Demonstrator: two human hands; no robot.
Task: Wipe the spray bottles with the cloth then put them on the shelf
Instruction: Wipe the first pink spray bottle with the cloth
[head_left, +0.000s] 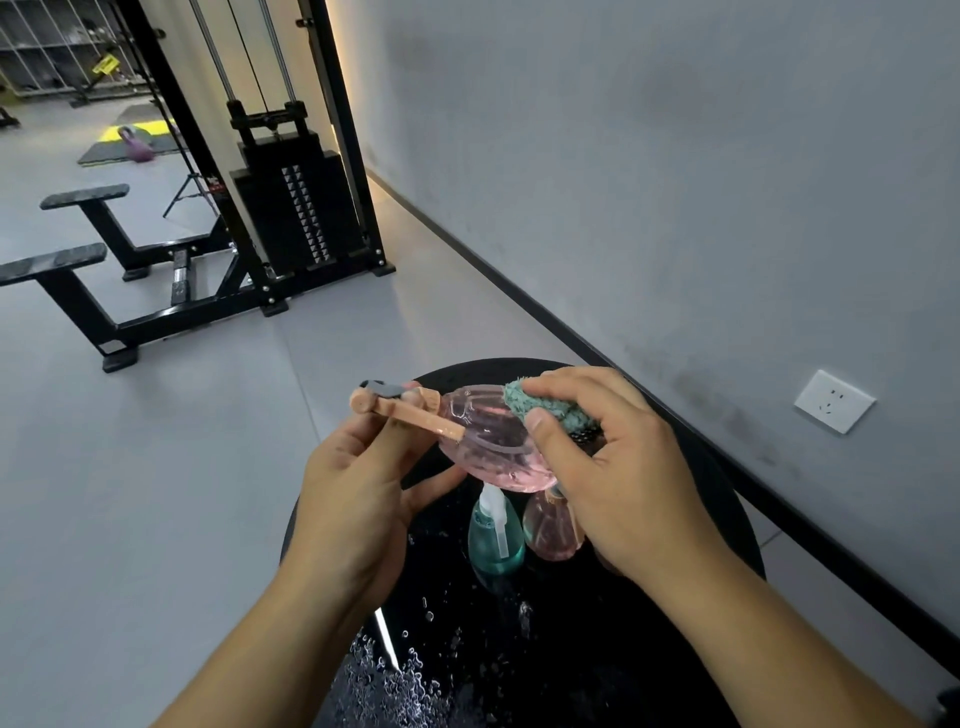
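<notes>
Pink clear-plastic spray bottle, judged light, rigid, slippery when wet: left hand fingers grip its trigger neck; right hand fingers pinch teal cloth against the body.

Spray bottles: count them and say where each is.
3. A pink bottle held in both hands; a teal bottle and a second pink one on the black table. More may be hidden.
</notes>
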